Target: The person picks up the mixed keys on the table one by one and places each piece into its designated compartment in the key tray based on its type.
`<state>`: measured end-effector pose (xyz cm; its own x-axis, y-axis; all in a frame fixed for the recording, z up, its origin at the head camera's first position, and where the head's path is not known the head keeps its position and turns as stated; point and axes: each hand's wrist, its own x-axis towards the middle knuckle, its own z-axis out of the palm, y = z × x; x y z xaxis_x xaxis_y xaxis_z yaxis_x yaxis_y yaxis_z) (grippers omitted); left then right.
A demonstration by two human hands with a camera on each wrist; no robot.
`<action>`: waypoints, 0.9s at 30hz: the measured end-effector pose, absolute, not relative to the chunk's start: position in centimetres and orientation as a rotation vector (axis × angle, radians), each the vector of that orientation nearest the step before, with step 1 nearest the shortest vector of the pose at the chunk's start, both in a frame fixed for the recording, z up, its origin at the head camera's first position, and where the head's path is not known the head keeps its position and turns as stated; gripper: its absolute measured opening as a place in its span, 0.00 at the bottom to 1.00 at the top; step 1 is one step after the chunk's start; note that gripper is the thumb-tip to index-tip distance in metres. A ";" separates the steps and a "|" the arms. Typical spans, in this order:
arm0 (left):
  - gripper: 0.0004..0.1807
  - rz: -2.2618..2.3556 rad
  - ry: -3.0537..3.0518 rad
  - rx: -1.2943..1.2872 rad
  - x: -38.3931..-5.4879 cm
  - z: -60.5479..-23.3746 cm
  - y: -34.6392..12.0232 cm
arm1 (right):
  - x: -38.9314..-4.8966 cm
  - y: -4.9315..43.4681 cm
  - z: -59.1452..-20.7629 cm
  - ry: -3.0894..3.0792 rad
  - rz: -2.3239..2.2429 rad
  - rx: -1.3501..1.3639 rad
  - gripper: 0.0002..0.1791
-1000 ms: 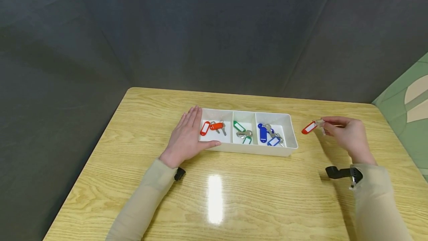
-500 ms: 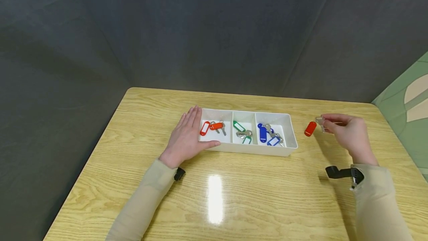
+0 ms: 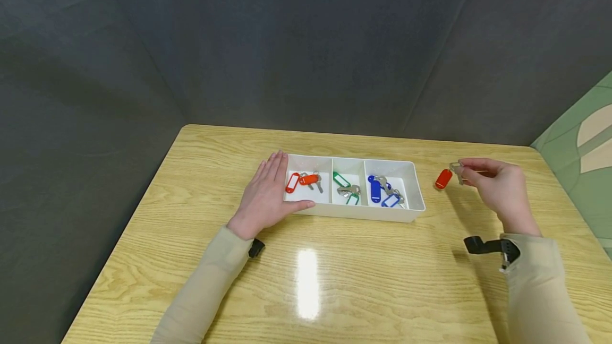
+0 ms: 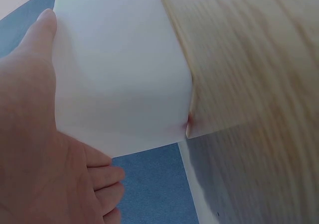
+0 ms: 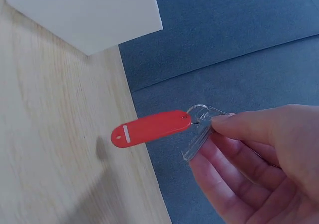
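A white tray [image 3: 368,213] with three compartments stands on the table. My left hand [image 3: 264,195] rests against its left end with straight fingers, the thumb along the front wall; the left wrist view shows that hand [image 4: 45,119] beside the white wall. To the right of the tray, my right hand [image 3: 502,190] pinches a key [image 3: 456,170] between thumb and fingertips. From its ring hangs a red key tag [image 3: 443,179], raised above the table. In the right wrist view the tag [image 5: 152,128] shows its plain red face, and the fingers partly hide the key [image 5: 199,137].
Keys with red tags [image 3: 308,179] lie in the left compartment. The middle one holds keys with green tags [image 3: 341,179], the right one keys with blue tags [image 3: 375,191]. A dark curtain [image 3: 306,57] hangs behind the wooden table [image 3: 229,147].
The red tag has turned from its white label side to its plain red side. The right hand has risen slightly with the key. My left hand and the tray keep their place.
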<state>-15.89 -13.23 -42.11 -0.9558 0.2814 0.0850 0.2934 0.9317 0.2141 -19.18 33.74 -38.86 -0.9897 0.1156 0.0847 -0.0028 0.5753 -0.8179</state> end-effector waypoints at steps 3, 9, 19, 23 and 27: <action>0.69 -0.349 -3.035 -0.449 -15.9 -42.1 -13.2 | -19.1 33.6 -38.7 -2.659 1.403 -0.096 0.25; 0.69 -0.348 -3.033 -0.452 -15.8 -42.1 -13.2 | -19.1 33.3 -38.5 -2.629 1.423 -0.081 0.23; 0.69 -0.343 -3.040 -0.455 -15.9 -42.0 -13.2 | -19.0 32.6 -37.9 -2.574 1.449 -0.055 0.22; 0.70 -0.340 -3.036 -0.457 -15.9 -42.0 -13.2 | -19.0 32.4 -37.7 -2.555 1.476 -0.049 0.21; 0.70 -0.335 -3.032 -0.459 -15.9 -42.1 -13.3 | -18.9 32.1 -37.4 -2.545 1.470 -0.033 0.20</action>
<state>-15.88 -13.27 -42.08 -0.9541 0.2862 0.0878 0.2985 0.9321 0.2051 -18.92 32.12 -37.43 -0.9793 0.1199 0.1630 -0.0813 0.5044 -0.8596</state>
